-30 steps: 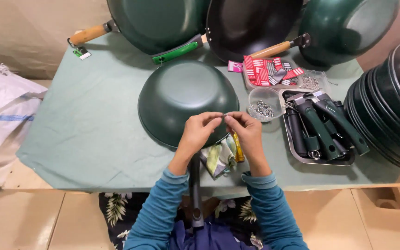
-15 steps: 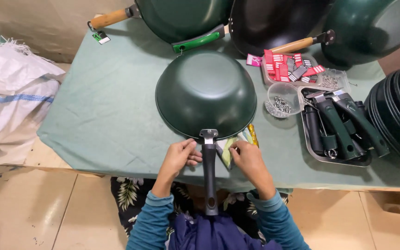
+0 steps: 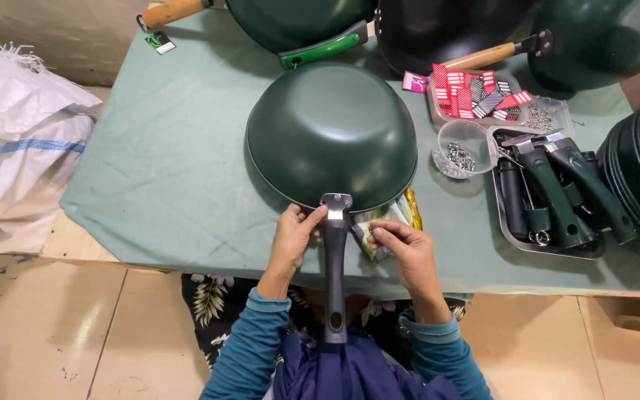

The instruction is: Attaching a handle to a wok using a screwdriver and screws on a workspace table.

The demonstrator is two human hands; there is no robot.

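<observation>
The dark green pan (image 3: 331,133) lies upside down on the table (image 3: 157,178), its black handle (image 3: 333,274) pointing toward the person, whose left hand (image 3: 292,238) closes its grip beside the handle joint, seemingly steadying it, while the right hand (image 3: 403,252) pinches something small.

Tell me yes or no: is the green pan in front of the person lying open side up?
No, the green pan lies upside down on the table, its rounded underside facing up.
</observation>
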